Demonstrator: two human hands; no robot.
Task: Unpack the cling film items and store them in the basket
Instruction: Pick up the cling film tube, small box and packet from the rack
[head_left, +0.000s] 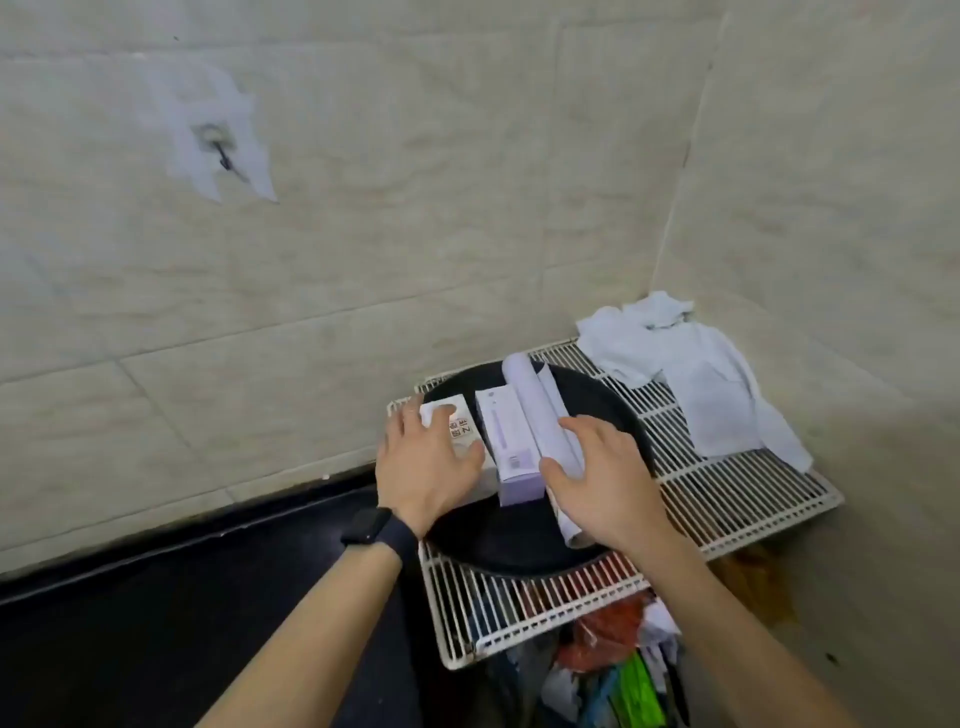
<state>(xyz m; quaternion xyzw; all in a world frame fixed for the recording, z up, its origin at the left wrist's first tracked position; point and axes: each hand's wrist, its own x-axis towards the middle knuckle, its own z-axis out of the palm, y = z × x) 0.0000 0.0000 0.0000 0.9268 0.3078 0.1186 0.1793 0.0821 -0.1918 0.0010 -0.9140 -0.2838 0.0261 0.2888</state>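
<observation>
Bare forearms, sleeveless; a black smartwatch (367, 525) (dark strap) on the left wrist.

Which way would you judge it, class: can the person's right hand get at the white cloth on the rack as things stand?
Probably yes. The right hand rests on the roll, fingers spread, gripping nothing. The white cloth lies uncovered on the rack beyond it, with nothing between.
</observation>
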